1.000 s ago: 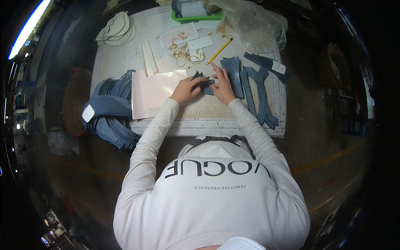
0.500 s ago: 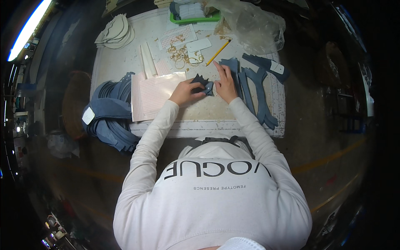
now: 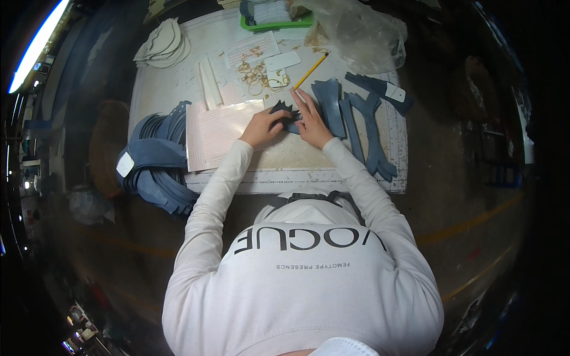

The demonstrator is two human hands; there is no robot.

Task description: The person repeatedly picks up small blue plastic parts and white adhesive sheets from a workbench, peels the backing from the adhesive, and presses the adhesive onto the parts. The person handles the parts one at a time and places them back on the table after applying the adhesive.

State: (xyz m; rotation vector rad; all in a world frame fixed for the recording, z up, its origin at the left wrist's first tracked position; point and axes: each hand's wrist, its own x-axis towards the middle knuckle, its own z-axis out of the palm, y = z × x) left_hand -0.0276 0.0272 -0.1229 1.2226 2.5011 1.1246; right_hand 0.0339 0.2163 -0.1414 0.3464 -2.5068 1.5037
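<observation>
My left hand point(image 3: 259, 129) is closed with bent fingers on a small stack of dark blue cut pieces with jagged edges point(image 3: 279, 108), low over the table. From the other side, my right hand point(image 3: 314, 123) lies against the same stack, fingers stretched forward and the thumb side touching it. Part of the stack is hidden under both hands. Just right of my right hand are wider blue-grey cut pieces point(image 3: 330, 104). A yellow pencil point(image 3: 311, 70) lies beyond my right fingertips.
Printed pink-and-white sheets point(image 3: 214, 139) lie left of my left hand, beside bundled blue strips point(image 3: 155, 155). Rubber bands point(image 3: 254, 82) lie ahead. Farther back are a green tray point(image 3: 276, 26), a clear plastic bag point(image 3: 371, 38) and white pieces point(image 3: 163, 44). Forked blue pieces point(image 3: 371, 127) lie right.
My right hand has moved left, from beside the small stack onto it, uncovering more of the blue-grey pieces at its right. My left hand stays on the stack.
</observation>
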